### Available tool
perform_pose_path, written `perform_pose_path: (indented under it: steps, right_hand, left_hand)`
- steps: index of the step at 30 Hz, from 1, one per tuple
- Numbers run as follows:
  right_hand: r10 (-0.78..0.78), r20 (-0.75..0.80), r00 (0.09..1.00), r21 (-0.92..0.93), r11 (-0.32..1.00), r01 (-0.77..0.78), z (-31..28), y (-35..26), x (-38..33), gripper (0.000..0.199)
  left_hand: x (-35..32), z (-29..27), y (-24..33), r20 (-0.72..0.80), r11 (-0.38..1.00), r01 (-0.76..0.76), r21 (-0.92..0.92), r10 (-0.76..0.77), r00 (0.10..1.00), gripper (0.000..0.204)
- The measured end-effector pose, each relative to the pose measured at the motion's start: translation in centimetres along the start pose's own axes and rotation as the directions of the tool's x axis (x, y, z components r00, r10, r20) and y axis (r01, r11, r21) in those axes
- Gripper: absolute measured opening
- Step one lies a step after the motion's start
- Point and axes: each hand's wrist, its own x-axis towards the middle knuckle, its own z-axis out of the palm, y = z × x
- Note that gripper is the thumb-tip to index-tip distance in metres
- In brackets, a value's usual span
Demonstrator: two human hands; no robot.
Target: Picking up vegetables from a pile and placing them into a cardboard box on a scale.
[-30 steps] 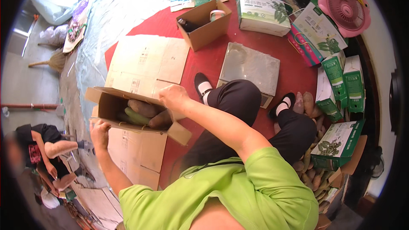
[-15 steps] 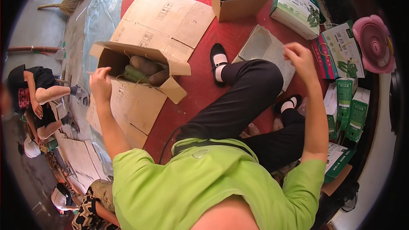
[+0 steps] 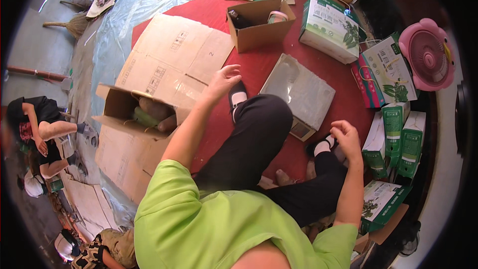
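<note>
My left hand [image 3: 225,80] hangs above the flattened cardboard's right edge, near my shoe, its fingers stretched out and holding nothing. My right hand [image 3: 345,137] is over my other foot, fingers loosely bent and apart, with nothing visible in them. Between the hands on the red floor covering stands a grey flat-topped metal box [image 3: 299,89] with a small panel on its near side. To the left, an open cardboard box [image 3: 119,114] holds several long vegetables [image 3: 154,109], some green, some brownish. It rests on flattened cardboard [image 3: 174,50].
A small open carton [image 3: 264,37] holds a dark bottle and a round tub. White-green printed boxes [image 3: 331,30] line the right side, along with a pink fan [image 3: 427,55]. Vegetables lie by my legs. Another person [image 3: 42,124] sits at far left; a broom [image 3: 74,24] lies behind.
My left hand has left the vegetable box and swung right, toward my shoe. My right hand has come down toward my foot, away from the metal box. The view has shifted a little.
</note>
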Motion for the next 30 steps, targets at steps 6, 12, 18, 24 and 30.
perform_pose_path:
  steps: [6,12,18,24,30]
  right_hand:
    - [-0.007,0.025,1.000,-0.121,0.993,0.010,-0.6,0.6,0.4,0.021]
    - [-0.034,0.070,0.997,-0.219,0.974,0.049,-0.4,-0.5,0.5,0.027]
    - [0.001,0.124,0.992,-0.241,0.970,0.029,0.2,-2.5,0.7,0.028]
    - [0.028,0.173,0.985,-0.243,0.970,0.015,0.0,-3.4,1.3,0.032]
    - [0.082,0.217,0.973,-0.264,0.964,-0.022,0.0,-3.9,1.6,0.035]
  left_hand:
    - [8.1,0.6,-3.6,-0.140,0.903,0.232,-0.362,-0.299,0.944,0.051]
    - [13.0,-1.6,-8.8,-0.219,0.913,0.305,-0.271,-0.367,0.904,0.051]
    - [15.1,-1.6,-11.6,-0.177,0.866,0.402,-0.299,-0.464,0.868,0.060]
    - [19.9,-2.5,-5.6,-0.341,0.927,0.193,-0.320,-0.303,0.890,0.086]
    - [24.6,-1.3,-1.9,-0.356,0.925,0.322,-0.201,-0.376,0.856,0.085]
